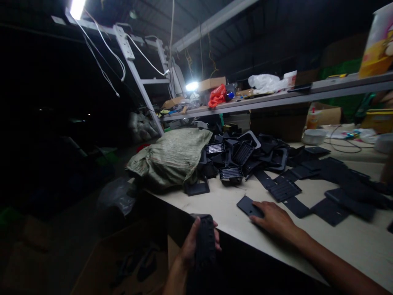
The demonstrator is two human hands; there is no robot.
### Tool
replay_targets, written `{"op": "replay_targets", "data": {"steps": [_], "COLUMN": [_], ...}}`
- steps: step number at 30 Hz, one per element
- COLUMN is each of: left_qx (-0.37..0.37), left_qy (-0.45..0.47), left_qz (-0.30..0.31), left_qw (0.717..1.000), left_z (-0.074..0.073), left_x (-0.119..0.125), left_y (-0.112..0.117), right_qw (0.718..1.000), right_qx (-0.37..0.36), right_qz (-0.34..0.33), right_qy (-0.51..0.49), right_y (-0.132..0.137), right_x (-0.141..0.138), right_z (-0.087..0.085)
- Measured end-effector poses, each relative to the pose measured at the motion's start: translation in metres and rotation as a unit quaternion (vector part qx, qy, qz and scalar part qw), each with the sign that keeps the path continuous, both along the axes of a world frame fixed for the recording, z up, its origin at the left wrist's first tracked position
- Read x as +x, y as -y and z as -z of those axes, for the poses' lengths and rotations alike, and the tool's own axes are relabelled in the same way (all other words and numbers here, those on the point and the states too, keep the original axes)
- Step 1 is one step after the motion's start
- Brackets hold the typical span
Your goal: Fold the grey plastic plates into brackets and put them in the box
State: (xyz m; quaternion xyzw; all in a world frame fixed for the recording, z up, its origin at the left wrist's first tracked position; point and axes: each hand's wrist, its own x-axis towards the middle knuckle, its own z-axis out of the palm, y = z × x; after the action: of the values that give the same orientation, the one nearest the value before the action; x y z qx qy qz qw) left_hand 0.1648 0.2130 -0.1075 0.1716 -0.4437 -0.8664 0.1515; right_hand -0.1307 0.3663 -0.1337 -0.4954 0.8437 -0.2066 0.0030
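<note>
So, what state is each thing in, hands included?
Left hand: closed around a ribbed black part
Right hand: gripping a flat black panel by its end
Black parts pile: jumbled
Sack: rumpled
Tube light: lit
Lower light: lit
Red bag: crumpled
Cardboard box: open-topped, dark pieces inside

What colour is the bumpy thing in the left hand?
The ridged piece in the left hand looks black, best seen in the head view.
</note>
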Motion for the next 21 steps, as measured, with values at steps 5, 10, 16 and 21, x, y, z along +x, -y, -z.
{"op": "replay_targets", "data": {"steps": [5,10,16,21], "left_qx": [0.043,0.203,0.258,0.216], "left_qy": [-0.042,-0.113,-0.114,-0.067], "left_qz": [0.002,-0.106,-0.207,-0.215], "left_qw": [0.998,0.967,0.937,0.95], "left_z": [0.002,0.01,0.026,0.023], "left_x": [-0.006,-0.009,-0.017,-0.023], "left_y": [-0.014,-0.03,-0.047,-0.053], "right_qw": [0.999,0.999,0.95,0.952], "right_qx": [0.053,0.035,-0.153,-0.164], "right_qz": [-0.003,-0.003,-0.15,-0.175], "right_qy": [-0.007,0.021,0.225,0.19], "right_y": [-0.005,-0.011,-0.034,-0.031], "right_x": [0.0,0.011,0.112,0.164], "right_z": [-0.001,-0.005,-0.032,-0.03]}}
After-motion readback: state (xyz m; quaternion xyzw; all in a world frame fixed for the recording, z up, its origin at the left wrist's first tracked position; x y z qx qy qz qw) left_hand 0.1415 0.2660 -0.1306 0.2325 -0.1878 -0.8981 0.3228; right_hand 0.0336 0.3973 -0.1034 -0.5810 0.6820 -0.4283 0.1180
